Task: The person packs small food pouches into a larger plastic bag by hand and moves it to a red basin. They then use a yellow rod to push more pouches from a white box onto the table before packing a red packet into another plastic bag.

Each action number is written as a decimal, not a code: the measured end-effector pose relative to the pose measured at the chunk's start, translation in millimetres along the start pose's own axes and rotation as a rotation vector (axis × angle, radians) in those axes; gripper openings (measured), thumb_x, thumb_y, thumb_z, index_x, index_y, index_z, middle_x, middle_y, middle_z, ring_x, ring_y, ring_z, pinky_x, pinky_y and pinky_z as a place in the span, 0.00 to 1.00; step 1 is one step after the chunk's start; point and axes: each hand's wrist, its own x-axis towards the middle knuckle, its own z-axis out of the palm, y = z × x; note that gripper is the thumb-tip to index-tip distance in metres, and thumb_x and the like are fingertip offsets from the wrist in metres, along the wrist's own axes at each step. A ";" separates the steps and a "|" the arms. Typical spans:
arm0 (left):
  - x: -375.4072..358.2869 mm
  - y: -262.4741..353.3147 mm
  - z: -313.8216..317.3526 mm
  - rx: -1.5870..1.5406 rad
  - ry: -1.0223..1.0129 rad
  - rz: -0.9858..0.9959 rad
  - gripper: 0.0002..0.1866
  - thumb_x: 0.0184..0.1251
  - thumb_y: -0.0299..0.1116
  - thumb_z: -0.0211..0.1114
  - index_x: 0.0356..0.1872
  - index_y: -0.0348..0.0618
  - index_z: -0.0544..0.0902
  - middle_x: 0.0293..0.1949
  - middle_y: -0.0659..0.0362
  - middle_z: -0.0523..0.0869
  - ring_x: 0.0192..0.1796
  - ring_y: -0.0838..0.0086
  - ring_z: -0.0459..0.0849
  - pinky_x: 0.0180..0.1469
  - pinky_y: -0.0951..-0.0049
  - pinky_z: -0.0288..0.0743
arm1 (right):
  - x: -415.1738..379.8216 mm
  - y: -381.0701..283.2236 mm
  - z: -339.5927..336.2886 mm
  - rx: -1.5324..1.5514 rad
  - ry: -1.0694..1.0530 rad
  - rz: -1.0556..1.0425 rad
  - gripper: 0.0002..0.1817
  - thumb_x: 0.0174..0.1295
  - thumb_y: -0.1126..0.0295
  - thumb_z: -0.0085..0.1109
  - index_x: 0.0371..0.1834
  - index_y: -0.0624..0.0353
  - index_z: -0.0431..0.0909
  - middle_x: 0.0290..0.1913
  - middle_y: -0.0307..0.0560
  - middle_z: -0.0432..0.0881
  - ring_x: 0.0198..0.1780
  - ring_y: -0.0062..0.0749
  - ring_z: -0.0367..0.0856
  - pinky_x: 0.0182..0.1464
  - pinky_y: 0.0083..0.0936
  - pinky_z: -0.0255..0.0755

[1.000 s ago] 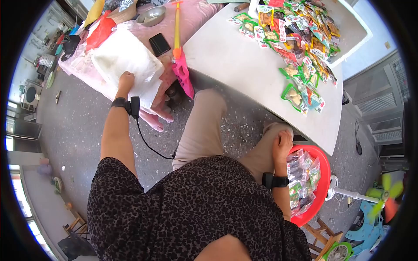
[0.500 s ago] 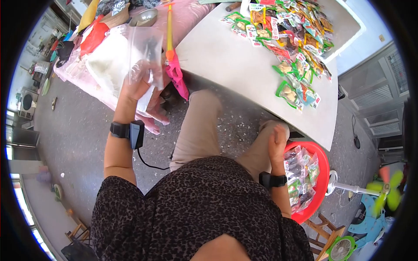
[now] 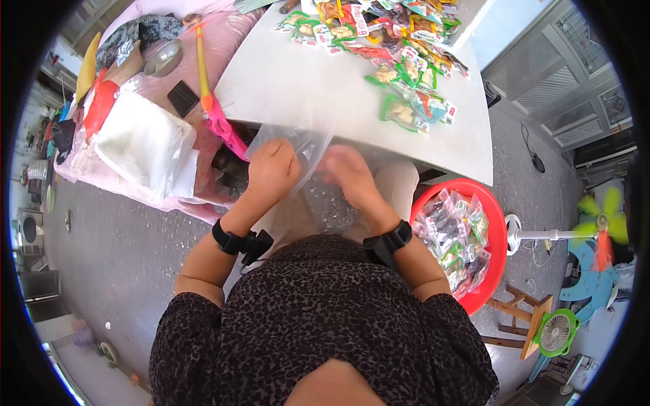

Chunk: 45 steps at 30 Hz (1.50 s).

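In front of my lap, my left hand (image 3: 273, 169) is closed on a clear plastic bag (image 3: 309, 143). The bag spreads out around the fist and overlaps the near edge of the white table (image 3: 284, 88). Just right of it is my right hand (image 3: 349, 174), its fingers blurred by motion close to the bag's side edge. Small colourful food packets (image 3: 399, 71) lie heaped on the far right part of the table. Beside my right forearm stands a red tub (image 3: 498, 250) holding filled clear bags (image 3: 455, 237) of packets.
On the left, a pink-covered surface (image 3: 223, 20) bears a stack of white plastic bags (image 3: 139, 145), a metal bowl (image 3: 164, 57) and a dark flat object (image 3: 183, 99). A pink and yellow stick-like item (image 3: 203, 68) lies along its edge. A wooden stool (image 3: 531, 321) and fans (image 3: 556, 333) stand at right.
My left hand has brought the bag from over the pink surface to the right, before my lap. My right hand has risen from beside the tub to the bag. The view has shifted.
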 end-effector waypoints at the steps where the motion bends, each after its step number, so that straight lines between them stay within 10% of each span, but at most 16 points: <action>1: -4.6 1.6 3.8 0.009 0.008 -0.001 0.02 0.43 0.23 0.54 0.21 0.37 0.70 0.28 0.51 0.76 0.30 0.56 0.74 0.32 0.63 0.69 | 2.6 4.9 -4.9 -0.054 -0.006 0.037 0.15 0.57 0.69 0.50 0.46 0.61 0.65 0.41 0.44 0.73 0.40 0.24 0.73 0.37 0.18 0.69; 21: -44.1 -11.1 36.7 0.201 -0.098 0.017 0.06 0.38 0.30 0.57 0.19 0.44 0.70 0.26 0.58 0.73 0.29 0.63 0.73 0.28 0.64 0.67 | 6.4 28.1 5.2 -0.157 0.143 0.285 0.30 0.52 0.62 0.56 0.53 0.66 0.56 0.40 0.44 0.70 0.35 0.22 0.71 0.31 0.18 0.68; 34: -49.3 -7.6 39.9 -0.029 -0.385 -0.464 0.06 0.46 0.30 0.55 0.25 0.39 0.72 0.29 0.52 0.75 0.33 0.57 0.76 0.34 0.60 0.70 | 8.1 52.2 -23.1 -0.107 0.146 0.301 0.06 0.54 0.67 0.50 0.27 0.58 0.71 0.25 0.36 0.72 0.26 0.17 0.70 0.25 0.14 0.66; 37: -45.1 -6.7 39.9 -0.015 -0.072 -0.094 0.08 0.47 0.32 0.56 0.28 0.38 0.74 0.30 0.51 0.75 0.37 0.57 0.74 0.38 0.61 0.69 | 6.9 48.5 -24.3 -0.159 0.101 0.255 0.06 0.54 0.68 0.51 0.26 0.58 0.71 0.24 0.36 0.72 0.25 0.17 0.69 0.25 0.14 0.66; 40: -32.8 9.1 34.6 -0.249 -0.179 -0.031 0.11 0.46 0.31 0.60 0.31 0.37 0.74 0.27 0.53 0.74 0.32 0.62 0.74 0.34 0.69 0.69 | 7.8 39.8 -16.1 -0.191 0.100 0.207 0.07 0.54 0.68 0.52 0.25 0.59 0.70 0.23 0.37 0.72 0.23 0.17 0.69 0.25 0.14 0.66; 45: -29.5 4.6 45.8 -0.501 -0.460 -0.306 0.13 0.48 0.34 0.62 0.32 0.37 0.73 0.24 0.59 0.72 0.29 0.76 0.71 0.32 0.76 0.67 | 10.7 38.7 -11.2 -0.109 0.147 0.146 0.07 0.54 0.69 0.52 0.24 0.61 0.70 0.22 0.39 0.72 0.21 0.19 0.68 0.23 0.15 0.64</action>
